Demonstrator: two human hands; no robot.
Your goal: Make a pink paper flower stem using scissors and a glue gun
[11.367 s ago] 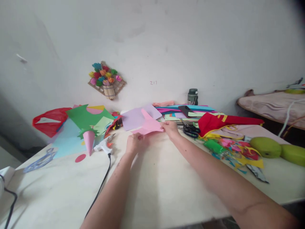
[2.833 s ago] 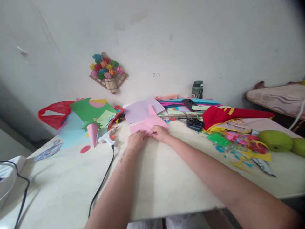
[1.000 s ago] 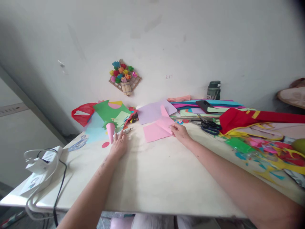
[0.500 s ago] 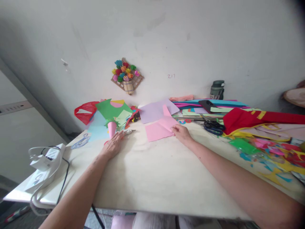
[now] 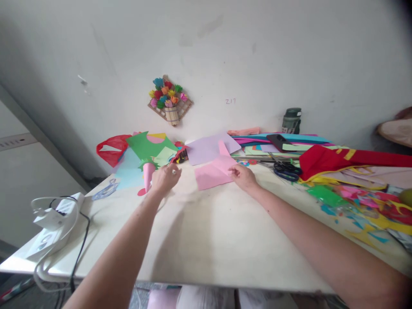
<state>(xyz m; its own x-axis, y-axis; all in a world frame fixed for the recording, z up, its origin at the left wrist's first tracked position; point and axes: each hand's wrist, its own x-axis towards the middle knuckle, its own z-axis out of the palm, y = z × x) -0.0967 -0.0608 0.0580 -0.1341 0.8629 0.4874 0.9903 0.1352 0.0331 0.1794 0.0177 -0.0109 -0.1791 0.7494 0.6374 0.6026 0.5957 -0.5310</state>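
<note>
Left hand (image 5: 166,177) higher, glue gun (image 5: 174,172) mostly-hidden

paper (image 5: 210,176): pink | sheet (image 5: 209,148): lilac | bottle (image 5: 291,122): dark green | cloth (image 5: 318,163): red, yellow stripes

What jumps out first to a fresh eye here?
Probably the cluster of colorful flowers on the wall, above the table's far edge. Then the red cloth with yellow trim at the right, beyond bright scraps. Nearer the middle, the right hand pinches pink paper.
</note>
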